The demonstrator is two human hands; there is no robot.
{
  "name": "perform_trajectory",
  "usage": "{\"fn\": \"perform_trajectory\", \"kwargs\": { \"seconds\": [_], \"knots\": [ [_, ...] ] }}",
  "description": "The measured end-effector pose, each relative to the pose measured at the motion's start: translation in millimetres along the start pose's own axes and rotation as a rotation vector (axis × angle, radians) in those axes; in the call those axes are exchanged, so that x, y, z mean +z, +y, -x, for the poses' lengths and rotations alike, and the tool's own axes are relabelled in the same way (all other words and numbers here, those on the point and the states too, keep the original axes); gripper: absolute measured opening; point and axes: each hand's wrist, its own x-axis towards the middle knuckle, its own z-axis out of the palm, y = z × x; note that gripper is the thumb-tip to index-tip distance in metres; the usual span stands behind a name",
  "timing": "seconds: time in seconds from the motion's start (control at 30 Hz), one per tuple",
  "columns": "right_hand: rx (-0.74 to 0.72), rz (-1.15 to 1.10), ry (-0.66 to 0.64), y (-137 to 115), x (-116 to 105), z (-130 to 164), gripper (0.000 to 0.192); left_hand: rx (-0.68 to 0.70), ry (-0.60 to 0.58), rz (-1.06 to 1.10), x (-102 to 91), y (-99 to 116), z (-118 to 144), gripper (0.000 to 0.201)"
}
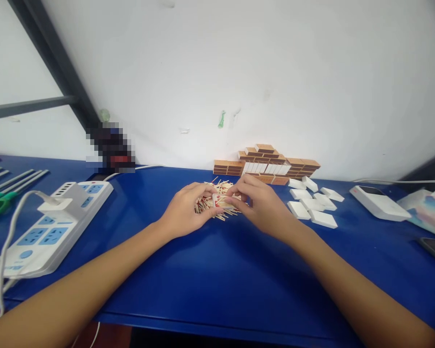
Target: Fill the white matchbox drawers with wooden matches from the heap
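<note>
Your left hand [188,209] and right hand [261,203] meet over a loose pile of matches [217,200] on the blue tabletop [217,270], the fingers [235,198] of both curled in and pinched together on a small open tray [221,201] packed with red-tipped sticks. Tilt that tray, or loosen the pinch, and the sticks would likely slide out and scatter back into the heap just beneath your fingertips. The matches look thin, pale and light, lying crisscrossed, some hidden under your palms. Beyond your fingers stands a stack of brown matchbox sleeves [266,164]; just off your right-hand fingers lie white inner trays [313,203].
</note>
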Motion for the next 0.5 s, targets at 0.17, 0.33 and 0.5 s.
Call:
{"fn": "perform_trajectory", "kwargs": {
  "seconds": [0.17, 0.33, 0.5],
  "knots": [
    [-0.013, -0.033, 0.008, -1.4, 1.8, 0.1, 0.005, 0.001, -0.012, -0.008, -1.7, 1.6, -0.3, 0.035],
    [-0.028, -0.019, -0.036, -0.9, 1.4, 1.4, 0.009, 0.011, -0.039, -0.005, -1.8, 2.9, -0.2, 0.036],
    [0.012, 0.053, -0.121, -2.7, -0.5, 2.1, 0.007, 0.013, -0.062, -0.019, -1.6, 2.5, 0.1, 0.034]
  ]
}}
